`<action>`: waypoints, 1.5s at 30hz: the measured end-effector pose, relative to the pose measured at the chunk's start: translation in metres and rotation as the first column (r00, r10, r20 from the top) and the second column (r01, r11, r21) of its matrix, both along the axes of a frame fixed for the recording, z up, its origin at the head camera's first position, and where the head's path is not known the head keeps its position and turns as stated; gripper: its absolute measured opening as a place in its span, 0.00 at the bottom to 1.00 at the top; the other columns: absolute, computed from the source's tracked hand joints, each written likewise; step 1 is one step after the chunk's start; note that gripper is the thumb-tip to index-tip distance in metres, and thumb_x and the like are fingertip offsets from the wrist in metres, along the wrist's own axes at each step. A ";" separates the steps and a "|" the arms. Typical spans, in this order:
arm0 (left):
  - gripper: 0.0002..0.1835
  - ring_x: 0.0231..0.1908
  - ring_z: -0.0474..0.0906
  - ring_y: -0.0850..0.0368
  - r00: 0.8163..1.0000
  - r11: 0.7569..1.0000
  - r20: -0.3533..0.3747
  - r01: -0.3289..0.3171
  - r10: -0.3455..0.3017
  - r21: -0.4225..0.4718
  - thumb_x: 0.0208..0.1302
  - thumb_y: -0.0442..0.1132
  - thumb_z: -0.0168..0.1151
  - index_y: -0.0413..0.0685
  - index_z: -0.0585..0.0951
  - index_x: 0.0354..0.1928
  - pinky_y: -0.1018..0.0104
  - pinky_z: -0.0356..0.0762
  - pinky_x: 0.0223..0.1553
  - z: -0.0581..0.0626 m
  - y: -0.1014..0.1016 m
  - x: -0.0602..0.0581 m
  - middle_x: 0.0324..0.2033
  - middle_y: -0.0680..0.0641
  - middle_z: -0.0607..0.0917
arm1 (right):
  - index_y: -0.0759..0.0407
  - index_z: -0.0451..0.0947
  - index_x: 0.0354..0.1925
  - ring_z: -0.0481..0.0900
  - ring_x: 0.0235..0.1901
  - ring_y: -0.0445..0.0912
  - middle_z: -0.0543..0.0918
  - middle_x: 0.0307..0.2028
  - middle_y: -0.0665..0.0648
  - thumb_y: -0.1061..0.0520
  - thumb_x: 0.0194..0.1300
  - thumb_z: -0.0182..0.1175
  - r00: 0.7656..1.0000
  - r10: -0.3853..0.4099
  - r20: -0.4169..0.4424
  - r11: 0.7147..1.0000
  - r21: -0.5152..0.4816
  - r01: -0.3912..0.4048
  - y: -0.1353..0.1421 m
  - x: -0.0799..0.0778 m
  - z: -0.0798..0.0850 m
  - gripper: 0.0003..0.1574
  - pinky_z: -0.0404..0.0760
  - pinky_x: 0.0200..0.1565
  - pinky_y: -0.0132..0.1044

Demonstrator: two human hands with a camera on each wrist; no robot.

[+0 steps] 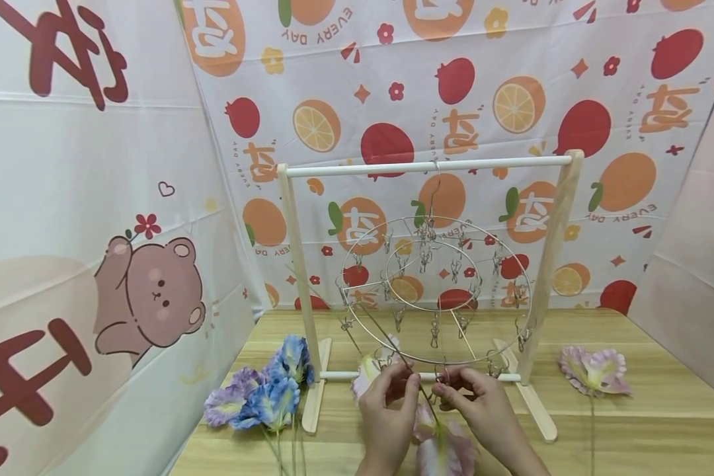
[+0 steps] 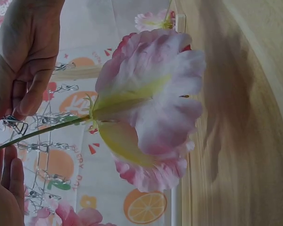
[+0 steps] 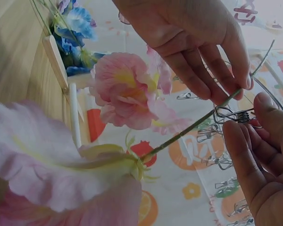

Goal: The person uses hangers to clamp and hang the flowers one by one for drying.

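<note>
My left hand (image 1: 389, 413) pinches the thin green stem (image 3: 193, 127) of a pink artificial flower between thumb and fingers. The flower head (image 2: 151, 103), pink and white with a yellow centre, hangs downward below both hands. My right hand (image 1: 482, 406) pinches a metal wire clip (image 3: 243, 116) at the lower front of a round drying hanger, beside the stem. The stem passes right at the clip's jaws in the right wrist view. Another pink flower (image 3: 122, 89) hangs behind, close to the left hand.
The round wire hanger with several clips hangs from the white rail (image 1: 482, 163) of a wooden stand (image 1: 547, 271). Blue and purple flowers (image 1: 274, 396) lie left on the wooden table (image 1: 660, 436). One pink flower (image 1: 597, 370) lies right. Printed cloth surrounds the table.
</note>
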State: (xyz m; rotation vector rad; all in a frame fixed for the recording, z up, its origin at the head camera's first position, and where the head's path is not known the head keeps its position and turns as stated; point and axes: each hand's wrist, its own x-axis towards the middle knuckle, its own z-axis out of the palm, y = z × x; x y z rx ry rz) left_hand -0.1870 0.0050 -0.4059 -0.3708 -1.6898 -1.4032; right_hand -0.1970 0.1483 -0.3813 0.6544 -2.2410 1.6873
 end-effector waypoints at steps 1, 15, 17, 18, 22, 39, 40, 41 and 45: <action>0.08 0.29 0.83 0.66 1.000 1.000 -0.001 0.000 0.000 0.000 0.60 0.31 0.64 0.50 0.82 0.40 0.76 0.85 0.31 0.000 0.000 0.000 0.31 0.49 0.87 | 0.64 0.80 0.35 0.81 0.24 0.34 0.83 0.28 0.53 0.61 0.60 0.64 1.000 -0.003 0.002 1.000 0.001 0.003 -0.001 0.000 0.000 0.06 0.87 0.28 0.31; 0.08 0.21 0.83 0.59 0.998 1.000 -0.065 0.025 -0.025 0.007 0.58 0.27 0.64 0.45 0.81 0.38 0.78 0.83 0.26 0.000 -0.006 -0.004 0.28 0.44 0.87 | 0.62 0.80 0.33 0.83 0.25 0.36 0.85 0.29 0.54 0.61 0.61 0.63 0.997 -0.069 0.019 0.997 -0.022 0.070 -0.008 -0.001 0.003 0.04 0.87 0.30 0.31; 0.08 0.21 0.83 0.60 0.998 1.000 -0.063 0.029 -0.028 0.008 0.59 0.27 0.64 0.45 0.81 0.39 0.78 0.83 0.26 0.000 -0.006 -0.004 0.28 0.44 0.87 | 0.62 0.80 0.34 0.83 0.25 0.36 0.85 0.29 0.54 0.62 0.61 0.63 0.998 -0.069 0.010 0.997 -0.036 0.070 -0.010 -0.001 0.003 0.03 0.88 0.30 0.31; 0.08 0.22 0.83 0.60 0.998 0.999 -0.062 0.033 -0.032 0.010 0.59 0.28 0.64 0.45 0.81 0.39 0.78 0.83 0.26 0.000 -0.005 -0.004 0.29 0.44 0.87 | 0.63 0.80 0.33 0.83 0.25 0.36 0.85 0.29 0.54 0.62 0.61 0.63 0.998 -0.067 0.002 0.997 -0.041 0.067 -0.011 -0.001 0.002 0.03 0.88 0.30 0.31; 0.07 0.22 0.83 0.59 0.998 0.999 -0.052 0.043 -0.042 0.015 0.59 0.28 0.64 0.45 0.80 0.39 0.77 0.83 0.25 0.000 -0.005 -0.005 0.29 0.44 0.87 | 0.62 0.80 0.33 0.81 0.25 0.34 0.85 0.29 0.54 0.62 0.61 0.63 0.998 -0.064 0.000 0.997 -0.049 0.063 -0.014 0.000 0.002 0.03 0.87 0.30 0.30; 0.06 0.23 0.83 0.59 0.998 0.997 -0.024 0.057 -0.056 0.054 0.61 0.29 0.62 0.44 0.79 0.39 0.75 0.84 0.26 -0.001 -0.010 -0.007 0.29 0.43 0.86 | 0.67 0.80 0.40 0.82 0.31 0.32 0.84 0.35 0.58 0.61 0.58 0.67 0.980 -0.111 0.166 0.991 -0.049 0.121 -0.020 -0.001 0.005 0.12 0.87 0.31 0.28; 0.06 0.24 0.83 0.59 0.998 0.997 -0.018 0.062 -0.061 0.055 0.61 0.29 0.62 0.44 0.79 0.39 0.75 0.85 0.26 -0.001 -0.010 -0.007 0.29 0.43 0.86 | 0.67 0.80 0.40 0.81 0.30 0.32 0.84 0.34 0.57 0.60 0.58 0.67 0.978 -0.114 0.172 0.992 -0.043 0.123 -0.020 -0.001 0.005 0.13 0.87 0.31 0.28; 0.06 0.24 0.84 0.59 0.998 0.996 -0.008 0.067 -0.066 0.057 0.61 0.29 0.62 0.44 0.79 0.39 0.74 0.85 0.27 -0.001 -0.010 -0.007 0.29 0.43 0.86 | 0.66 0.81 0.41 0.81 0.30 0.32 0.84 0.34 0.56 0.59 0.58 0.67 0.977 -0.115 0.177 0.992 -0.037 0.123 -0.019 -0.001 0.005 0.13 0.87 0.31 0.28; 0.06 0.27 0.84 0.59 0.997 0.996 0.028 0.068 -0.069 0.057 0.62 0.30 0.62 0.45 0.79 0.41 0.72 0.86 0.29 -0.002 -0.010 -0.006 0.31 0.45 0.86 | 0.64 0.81 0.44 0.80 0.30 0.32 0.84 0.33 0.54 0.58 0.59 0.67 0.976 -0.112 0.186 0.993 -0.017 0.117 -0.017 -0.002 0.004 0.15 0.87 0.32 0.29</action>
